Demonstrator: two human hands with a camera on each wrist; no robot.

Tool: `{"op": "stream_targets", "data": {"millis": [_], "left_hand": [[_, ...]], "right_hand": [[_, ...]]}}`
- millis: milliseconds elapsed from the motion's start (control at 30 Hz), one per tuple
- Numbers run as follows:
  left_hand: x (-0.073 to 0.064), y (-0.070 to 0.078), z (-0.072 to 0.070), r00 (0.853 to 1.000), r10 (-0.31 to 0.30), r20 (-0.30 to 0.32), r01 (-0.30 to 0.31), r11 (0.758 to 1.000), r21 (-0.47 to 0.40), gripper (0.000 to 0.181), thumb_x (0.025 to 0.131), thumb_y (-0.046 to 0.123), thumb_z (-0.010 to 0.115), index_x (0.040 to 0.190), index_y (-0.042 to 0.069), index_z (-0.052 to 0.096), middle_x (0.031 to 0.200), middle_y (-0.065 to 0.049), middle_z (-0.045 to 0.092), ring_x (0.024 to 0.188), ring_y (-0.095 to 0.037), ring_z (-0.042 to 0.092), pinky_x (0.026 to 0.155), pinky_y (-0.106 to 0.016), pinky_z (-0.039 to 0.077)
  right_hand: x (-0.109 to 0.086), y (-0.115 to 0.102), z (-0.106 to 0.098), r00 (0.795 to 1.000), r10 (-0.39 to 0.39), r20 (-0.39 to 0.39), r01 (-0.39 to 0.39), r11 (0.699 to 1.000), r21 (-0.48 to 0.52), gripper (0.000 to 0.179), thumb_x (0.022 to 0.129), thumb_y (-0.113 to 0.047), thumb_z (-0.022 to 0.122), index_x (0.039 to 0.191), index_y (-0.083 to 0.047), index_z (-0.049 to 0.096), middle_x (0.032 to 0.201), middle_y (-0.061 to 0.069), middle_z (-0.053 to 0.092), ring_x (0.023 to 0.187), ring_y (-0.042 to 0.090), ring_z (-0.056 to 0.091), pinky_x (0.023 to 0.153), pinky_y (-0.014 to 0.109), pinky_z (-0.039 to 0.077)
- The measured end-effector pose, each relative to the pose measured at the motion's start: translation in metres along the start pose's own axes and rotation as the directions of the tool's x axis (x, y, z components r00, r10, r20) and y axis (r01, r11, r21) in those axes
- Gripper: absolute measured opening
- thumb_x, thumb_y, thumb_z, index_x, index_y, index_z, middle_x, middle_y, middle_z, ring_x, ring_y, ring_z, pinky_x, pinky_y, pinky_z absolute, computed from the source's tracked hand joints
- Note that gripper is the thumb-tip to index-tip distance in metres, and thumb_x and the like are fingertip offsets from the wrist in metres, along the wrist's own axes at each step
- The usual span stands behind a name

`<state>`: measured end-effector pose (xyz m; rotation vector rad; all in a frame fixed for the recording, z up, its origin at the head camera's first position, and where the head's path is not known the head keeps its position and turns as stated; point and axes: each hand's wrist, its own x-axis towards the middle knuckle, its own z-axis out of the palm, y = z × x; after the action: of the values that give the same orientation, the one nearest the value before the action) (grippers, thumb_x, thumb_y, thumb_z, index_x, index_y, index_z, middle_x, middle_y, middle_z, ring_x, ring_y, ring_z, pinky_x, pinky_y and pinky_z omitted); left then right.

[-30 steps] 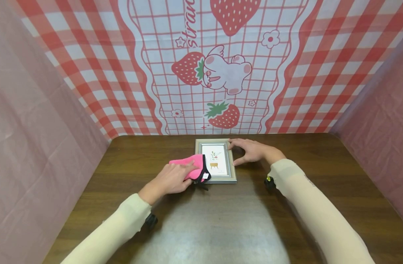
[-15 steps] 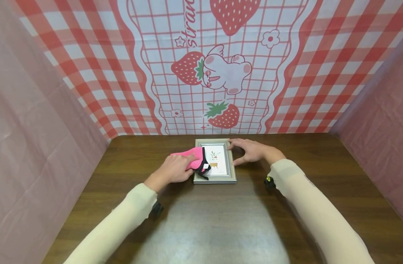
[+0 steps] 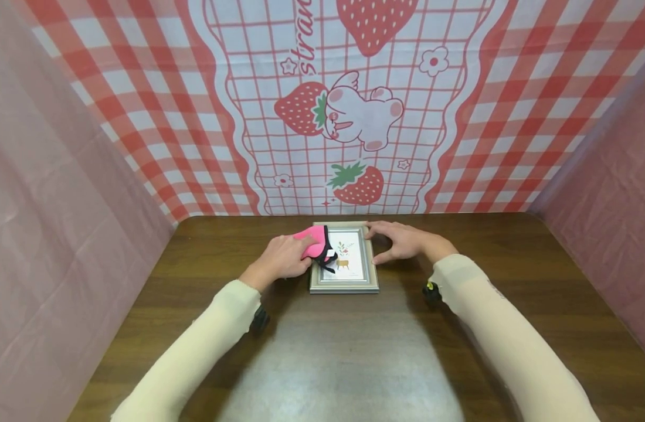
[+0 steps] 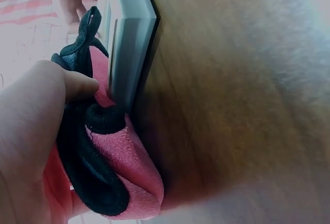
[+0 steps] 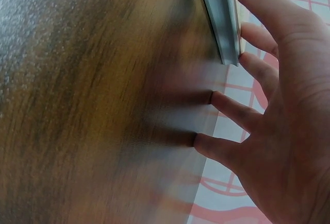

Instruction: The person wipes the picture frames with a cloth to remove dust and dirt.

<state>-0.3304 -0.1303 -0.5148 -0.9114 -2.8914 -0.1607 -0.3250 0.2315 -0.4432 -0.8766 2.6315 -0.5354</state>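
Note:
A picture frame [image 3: 372, 275] with a silvery-beige border and a potted-plant print lies flat on the table. The left hand [image 3: 284, 256] holds a pink cloth [image 3: 316, 239] with black trim against the frame's left side, its index finger extended over the cloth. In the left wrist view, the cloth [image 4: 131, 157] is folded and bunched below the thumb, beside the frame's edge [image 4: 131, 44]. Thumb and fingertips of the right hand [image 3: 401, 239] touch the frame's right border, spread apart. In the right wrist view, two fingers [image 5: 232, 108] rest on the table beside the frame's corner [image 5: 221, 28].
The brown wooden table [image 3: 322, 351] meets a red-and-white checked strawberry backdrop [image 3: 354, 117] just behind the frame. Pink cloth walls [image 3: 64, 176] stand at both sides. A dark wrist device [image 3: 432, 291] shows under the right sleeve.
The left hand has slid the pink cloth away from me, up along the frame's left side, uncovering its lower left corner. The right hand and the frame stay in place.

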Motion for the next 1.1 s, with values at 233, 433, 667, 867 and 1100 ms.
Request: {"op": "stream_targets", "data": {"millis": [233, 433, 667, 867, 1100], "left_hand": [[0.021, -0.014, 0.011, 0.996, -0.069, 0.051, 0.07, 0.997, -0.023, 0.057, 0.099, 0.044, 0.064, 0.155, 0.033, 0.065, 0.089, -0.002, 0.079, 0.079, -0.025, 0.071, 0.073, -0.047, 0.06], [0.039, -0.032, 0.03, 0.996, -0.08, 0.034, 0.079, 0.996, 0.03, 0.058, 0.097, 0.047, 0.065, 0.154, 0.038, 0.064, 0.109, -0.003, 0.084, 0.09, -0.029, 0.079, 0.077, -0.051, 0.064], [0.048, -0.034, 0.031, 0.996, -0.083, 0.039, 0.083, 0.996, 0.012, 0.057, 0.097, 0.045, 0.064, 0.153, 0.037, 0.065, 0.115, -0.002, 0.085, 0.099, -0.032, 0.081, 0.087, -0.055, 0.065], [0.044, -0.03, 0.029, 0.996, -0.091, 0.022, 0.091, 0.996, 0.005, 0.056, 0.099, 0.042, 0.065, 0.154, 0.036, 0.065, 0.115, -0.001, 0.085, 0.106, -0.032, 0.082, 0.093, -0.056, 0.065], [0.034, -0.035, 0.026, 0.995, -0.101, 0.009, 0.101, 0.994, -0.03, 0.055, 0.103, 0.04, 0.063, 0.158, 0.037, 0.06, 0.077, 0.003, 0.063, 0.089, -0.025, 0.073, 0.087, -0.054, 0.065]], "right_hand": [[0.0, 0.001, 0.0, 1.0, -0.002, -0.003, 0.002, 1.0, 0.004, 0.07, 0.098, -0.046, 0.086, 0.154, -0.012, 0.064, 0.185, 0.022, 0.032, 0.17, 0.053, 0.032, 0.135, 0.076, 0.027], [0.001, 0.0, 0.001, 1.0, -0.003, 0.006, 0.003, 1.0, -0.009, 0.071, 0.098, -0.049, 0.084, 0.156, -0.012, 0.063, 0.185, 0.023, 0.031, 0.17, 0.054, 0.031, 0.135, 0.078, 0.026], [0.001, 0.0, 0.0, 1.0, 0.008, 0.01, -0.008, 1.0, 0.002, 0.072, 0.098, -0.049, 0.084, 0.156, -0.012, 0.063, 0.185, 0.022, 0.031, 0.171, 0.053, 0.03, 0.136, 0.076, 0.026], [0.0, 0.0, 0.0, 1.0, 0.006, 0.007, -0.006, 1.0, 0.006, 0.072, 0.099, -0.049, 0.084, 0.157, -0.012, 0.063, 0.186, 0.023, 0.03, 0.17, 0.054, 0.03, 0.135, 0.077, 0.026], [0.001, 0.0, 0.002, 1.0, 0.011, 0.008, -0.011, 1.0, 0.005, 0.071, 0.099, -0.049, 0.083, 0.156, -0.012, 0.063, 0.186, 0.021, 0.03, 0.17, 0.054, 0.03, 0.135, 0.078, 0.026]]}}
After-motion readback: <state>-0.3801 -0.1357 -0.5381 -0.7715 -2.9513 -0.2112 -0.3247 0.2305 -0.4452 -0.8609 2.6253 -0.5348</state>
